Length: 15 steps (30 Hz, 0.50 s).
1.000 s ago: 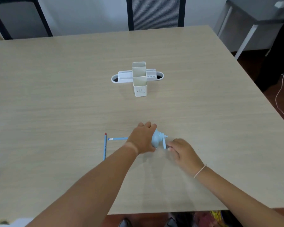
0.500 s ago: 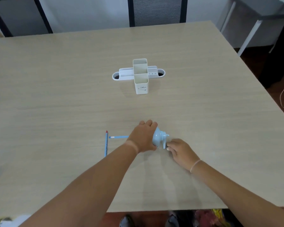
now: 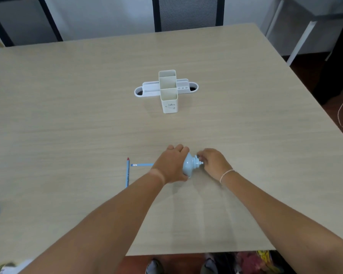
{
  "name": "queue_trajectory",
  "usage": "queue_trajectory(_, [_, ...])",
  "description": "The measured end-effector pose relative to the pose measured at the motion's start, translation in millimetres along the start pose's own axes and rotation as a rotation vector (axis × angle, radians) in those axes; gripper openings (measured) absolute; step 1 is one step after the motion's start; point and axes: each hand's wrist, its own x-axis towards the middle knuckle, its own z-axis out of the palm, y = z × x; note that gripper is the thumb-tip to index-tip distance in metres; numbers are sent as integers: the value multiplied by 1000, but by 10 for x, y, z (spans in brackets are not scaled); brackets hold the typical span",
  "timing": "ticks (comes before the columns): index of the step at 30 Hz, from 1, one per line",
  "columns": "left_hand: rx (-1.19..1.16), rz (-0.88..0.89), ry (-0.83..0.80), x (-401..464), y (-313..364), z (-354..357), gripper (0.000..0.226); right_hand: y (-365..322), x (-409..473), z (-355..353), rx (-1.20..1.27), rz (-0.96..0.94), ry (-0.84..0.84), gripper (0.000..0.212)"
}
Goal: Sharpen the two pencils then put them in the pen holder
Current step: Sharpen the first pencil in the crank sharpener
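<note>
Lying flat on the worktop [image 3: 246,119], one blue pencil [image 3: 142,165] points its eraser end away from the left hand [image 3: 171,165], and its other end disappears under that hand toward the pale blue sharpener [image 3: 188,167]; whether its tip is inside the sharpener cannot be seen. The left hand's fingers [image 3: 178,150] are curled over the sharpener's rounded body, gripping it and holding it down on the worktop. Just beside it, the right hand [image 3: 212,163] has its fingers [image 3: 201,157] curled and pinched on the small crank handle [image 3: 198,163] that sticks out of the sharpener's side; a thin pale band circles that wrist. A second blue pencil [image 3: 127,173], with a red end pointing away from the person, lies loose on the worktop beyond the first pencil's eraser, to the outer side of the left hand and at a right angle to the first pencil, near its eraser but not touching it. Well beyond both sets of fingers, toward the far side of the worktop, stands the white pen holder [image 3: 167,95], with two tall square cups in the middle and a low tray running across behind them; no pencil shows in it. Past the worktop's far edge is a dark mesh-backed chair [image 3: 188,13], and off beyond the right hand stands a grey side table [image 3: 305,18] on white legs.
</note>
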Motion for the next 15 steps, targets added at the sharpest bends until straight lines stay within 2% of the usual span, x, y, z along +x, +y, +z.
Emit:
queue_trajectory(3, [-16,1,-4,-4,-10,-2,65,54,-272,136,-9,-14,-50,19])
queue_trajectory(6, [-20,-7,-2,5,-12,13,65,51,-515,149,56,-81,-24,25])
queue_trajectory(11, [1,-7,6,17,-14,32,66,-105,-619,-111,115,-254,209,31])
queue_trajectory(13, [-9,-10,5,15,-13,26,64,-158,-420,-213,122,-261,273,33])
queue_trajectory(15, [-12,-14,4,13,-9,22,62,-166,-143,-254,116,-184,259,30])
